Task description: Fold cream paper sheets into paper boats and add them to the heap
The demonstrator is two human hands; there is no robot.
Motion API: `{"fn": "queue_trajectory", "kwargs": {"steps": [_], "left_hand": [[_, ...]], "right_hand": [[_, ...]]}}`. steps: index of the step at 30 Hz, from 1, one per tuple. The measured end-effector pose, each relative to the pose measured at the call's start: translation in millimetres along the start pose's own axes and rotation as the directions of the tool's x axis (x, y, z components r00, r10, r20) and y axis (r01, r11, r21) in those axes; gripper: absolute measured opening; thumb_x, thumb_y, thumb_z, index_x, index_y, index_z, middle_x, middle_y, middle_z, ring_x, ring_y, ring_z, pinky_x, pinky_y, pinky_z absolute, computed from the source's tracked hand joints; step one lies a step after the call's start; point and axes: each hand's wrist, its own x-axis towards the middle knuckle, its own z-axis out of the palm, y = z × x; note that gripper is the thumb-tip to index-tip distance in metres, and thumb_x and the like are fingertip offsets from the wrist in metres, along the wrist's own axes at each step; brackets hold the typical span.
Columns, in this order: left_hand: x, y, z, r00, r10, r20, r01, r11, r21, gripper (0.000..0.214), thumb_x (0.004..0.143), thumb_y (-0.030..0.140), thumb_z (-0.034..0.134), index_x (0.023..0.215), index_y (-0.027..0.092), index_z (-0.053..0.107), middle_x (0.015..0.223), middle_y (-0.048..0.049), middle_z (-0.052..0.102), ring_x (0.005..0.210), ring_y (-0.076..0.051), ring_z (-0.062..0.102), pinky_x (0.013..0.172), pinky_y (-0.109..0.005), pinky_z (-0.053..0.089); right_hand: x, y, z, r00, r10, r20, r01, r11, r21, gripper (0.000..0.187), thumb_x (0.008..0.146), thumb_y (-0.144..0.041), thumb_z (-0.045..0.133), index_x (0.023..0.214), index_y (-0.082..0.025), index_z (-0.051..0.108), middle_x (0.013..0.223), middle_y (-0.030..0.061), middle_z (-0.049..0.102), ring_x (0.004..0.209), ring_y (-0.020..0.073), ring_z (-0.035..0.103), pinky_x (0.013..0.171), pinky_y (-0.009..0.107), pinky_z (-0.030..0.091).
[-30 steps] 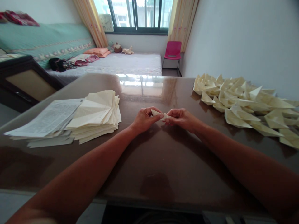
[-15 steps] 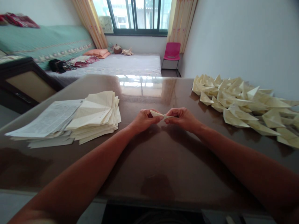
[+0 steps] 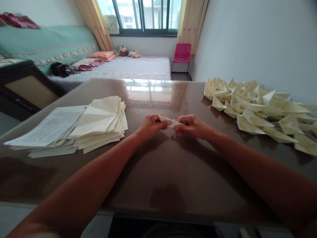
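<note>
A small folded piece of cream paper (image 3: 170, 121) is pinched between both hands just above the brown glossy table (image 3: 158, 172). My left hand (image 3: 151, 126) grips its left end with thumb and fingers closed. My right hand (image 3: 192, 126) grips its right end the same way. A stack of flat cream sheets (image 3: 101, 122) lies to the left of my hands. A heap of several folded paper shapes (image 3: 257, 105) covers the table's right side.
Printed sheets (image 3: 49, 127) lie beside the flat stack at the far left. Beyond the table are a bed (image 3: 128, 67), a pink chair (image 3: 182, 54) by the window, a dark cabinet (image 3: 27, 87) at left and a white wall (image 3: 260, 43) at right.
The hands stay together over the table's middle; the folded paper has been turned and worked slightly between the fingers. The piles have not moved.
</note>
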Motion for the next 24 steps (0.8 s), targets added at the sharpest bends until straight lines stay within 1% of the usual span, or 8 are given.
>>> {"fn": "queue_trajectory", "kwargs": {"steps": [4,7,11,14,16,18,21,24], "left_hand": [[0.1,-2.8,-0.7,0.997,-0.055,0.049,0.058,0.997,-0.058,0.033,0.071,0.042,0.071,0.067,0.010,0.065,0.057,0.0006,0.058,0.054,-0.008,0.051,0.052,-0.019,0.040],[0.9,-9.1,-4.8,0.992,-0.070,0.101,0.060,0.993,0.103,0.032,0.072,0.042,0.069,0.078,0.011,0.068,0.064,-0.0005,0.061,0.059,-0.010,0.054,0.055,-0.020,0.042],[1.4,-14.3,-10.9,0.993,0.024,0.117,-0.062,0.940,0.335,0.033,0.069,0.036,0.072,0.095,0.017,0.066,0.089,-0.0009,0.067,0.078,-0.014,0.059,0.066,-0.022,0.046],[-0.3,-14.3,-12.4,0.987,0.049,0.155,-0.109,0.907,0.406,0.034,0.071,0.036,0.070,0.100,0.021,0.062,0.098,-0.0006,0.065,0.082,-0.015,0.059,0.068,-0.023,0.046],[-1.9,-13.2,-12.7,0.982,0.051,0.182,-0.128,0.889,0.441,0.035,0.073,0.037,0.069,0.103,0.023,0.061,0.099,-0.0004,0.065,0.082,-0.015,0.058,0.068,-0.023,0.046],[-3.0,-11.6,-13.9,0.978,0.052,0.200,-0.140,0.877,0.460,0.037,0.073,0.037,0.069,0.106,0.023,0.060,0.098,-0.0007,0.064,0.081,-0.015,0.059,0.068,-0.023,0.046],[-2.3,-8.8,-18.8,0.972,0.058,0.227,-0.158,0.876,0.455,0.036,0.074,0.037,0.068,0.105,0.021,0.060,0.096,-0.0016,0.062,0.080,-0.014,0.059,0.066,-0.022,0.046],[0.3,-7.0,-25.8,0.962,0.063,0.265,-0.180,0.878,0.445,0.026,0.074,0.032,0.067,0.096,0.020,0.063,0.098,-0.0022,0.060,0.080,-0.013,0.058,0.064,-0.021,0.046]], "right_hand": [[-2.7,-4.3,-1.6,1.000,-0.021,0.000,0.021,0.988,-0.154,0.027,0.082,-0.040,0.059,0.071,-0.016,0.060,0.063,-0.0005,0.065,0.056,0.0106,0.056,0.052,0.021,0.037],[-4.0,-3.2,-5.2,1.000,-0.013,-0.003,0.011,0.935,-0.354,0.026,0.083,-0.039,0.057,0.070,-0.017,0.062,0.062,-0.0017,0.064,0.057,0.0111,0.055,0.054,0.022,0.036],[-2.8,2.1,-10.7,0.998,-0.055,-0.034,0.024,0.801,-0.598,0.030,0.080,-0.047,0.060,0.076,-0.018,0.066,0.066,-0.0013,0.063,0.063,0.0138,0.055,0.058,0.024,0.036],[-0.9,5.3,-13.3,0.993,-0.114,0.008,0.094,0.780,-0.618,0.039,0.075,-0.051,0.066,0.098,-0.021,0.066,0.092,0.0023,0.067,0.077,0.0173,0.059,0.070,0.027,0.042],[-0.2,6.0,-14.9,0.992,-0.122,-0.010,0.094,0.811,-0.578,0.052,0.070,-0.051,0.071,0.111,-0.022,0.061,0.107,0.0047,0.065,0.082,0.0179,0.060,0.074,0.028,0.044],[-0.6,4.9,-17.3,0.995,-0.099,-0.015,0.076,0.847,-0.526,0.059,0.067,-0.052,0.073,0.116,-0.022,0.057,0.112,0.0055,0.064,0.082,0.0173,0.061,0.074,0.028,0.046],[-2.7,1.1,-23.4,0.999,-0.045,0.005,0.041,0.856,-0.516,0.054,0.067,-0.051,0.072,0.109,-0.021,0.056,0.108,0.0048,0.064,0.079,0.0162,0.061,0.070,0.027,0.046],[-5.0,-3.4,-30.1,0.999,0.020,0.026,-0.002,0.825,-0.565,0.043,0.067,-0.045,0.073,0.098,-0.020,0.058,0.087,0.0015,0.065,0.069,0.0146,0.058,0.062,0.024,0.042]]}}
